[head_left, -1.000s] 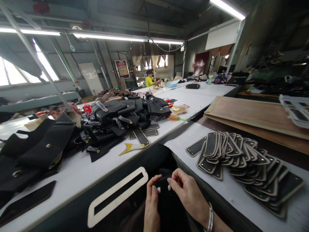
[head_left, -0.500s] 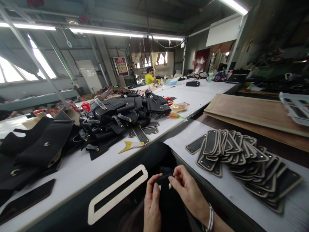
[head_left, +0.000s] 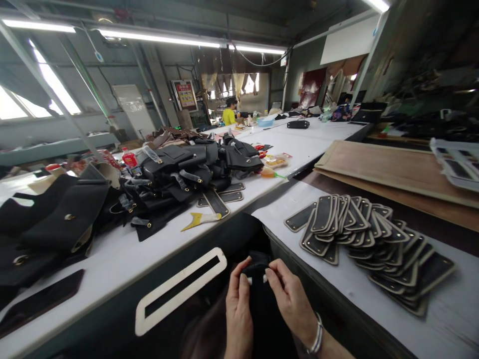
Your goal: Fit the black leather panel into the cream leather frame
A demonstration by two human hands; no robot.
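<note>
Both my hands are held close together, low in the middle of the view, on a black leather piece [head_left: 259, 262] whose lower part blends into the dark below. My left hand [head_left: 238, 309] pinches its left side, thumb beside a small white tab [head_left: 250, 280]. On the opposite side my right hand [head_left: 292, 299], with a bracelet at the wrist, grips between thumb and bent fingers near a second white tab [head_left: 265, 278]. A cream frame-shaped strip [head_left: 181, 291] with a long slot lies to the left of my hands.
Black leather bags [head_left: 175, 169] are heaped on the left white table, near a yellow-handled tool [head_left: 200, 220] and a dark phone-like slab [head_left: 45, 294]. Several pale-edged black panels [head_left: 359, 224] pile up at right, before a brown board [head_left: 392, 169]. A person in yellow [head_left: 228, 116] is far off.
The view has shifted slightly. My right fingers have closed in nearer the tab on the black leather piece, while my left hand keeps its hold.
</note>
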